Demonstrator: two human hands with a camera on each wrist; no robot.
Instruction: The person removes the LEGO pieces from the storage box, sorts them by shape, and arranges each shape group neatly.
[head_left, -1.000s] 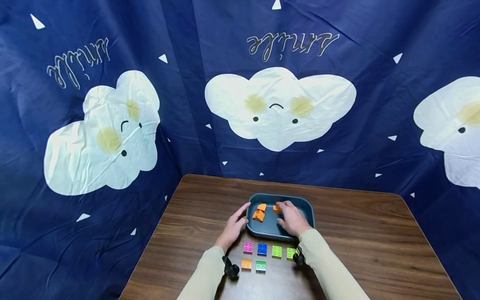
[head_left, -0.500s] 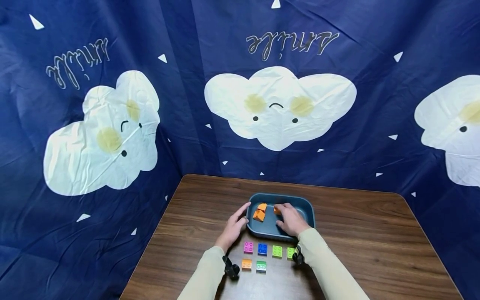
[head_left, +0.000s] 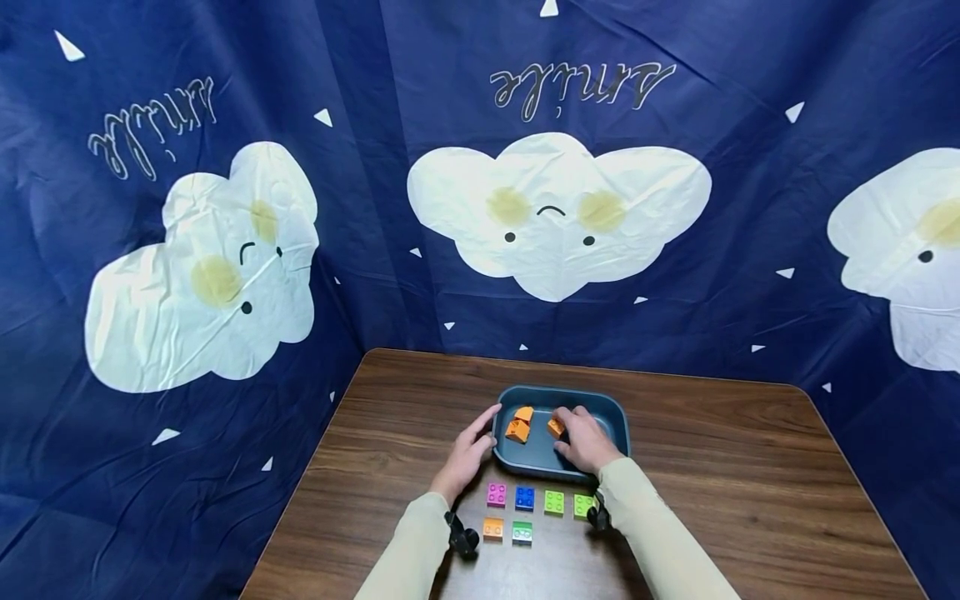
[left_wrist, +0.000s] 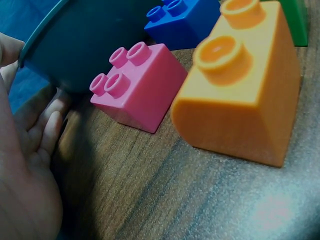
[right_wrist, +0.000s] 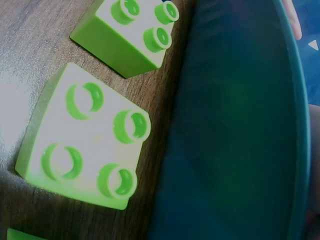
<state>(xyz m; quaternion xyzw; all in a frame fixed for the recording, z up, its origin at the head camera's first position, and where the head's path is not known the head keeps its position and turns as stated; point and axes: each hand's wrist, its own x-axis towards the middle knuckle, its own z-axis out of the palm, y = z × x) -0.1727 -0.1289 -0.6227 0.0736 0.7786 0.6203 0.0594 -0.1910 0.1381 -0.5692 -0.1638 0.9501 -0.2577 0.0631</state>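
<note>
Head view: a blue curtain (head_left: 360, 83) hangs behind a brown worktop (head_left: 420, 392) bearing a teal tray (head_left: 534, 457); the left hand (head_left: 461, 462) rests fingers extended against the tray's left wall, while the right hand (head_left: 588, 440), inside the tray, curls fingers and thumb round an orange block (head_left: 555, 427). Left of it in the tray lie two orange pieces (head_left: 517, 431). On the worktop before the tray sit a pink block (head_left: 497, 495), a blue block (head_left: 525, 498) and two lime blocks (head_left: 553, 503), with a rounded orange block (head_left: 492, 529) and a green block (head_left: 522, 533) nearer the person.
</note>
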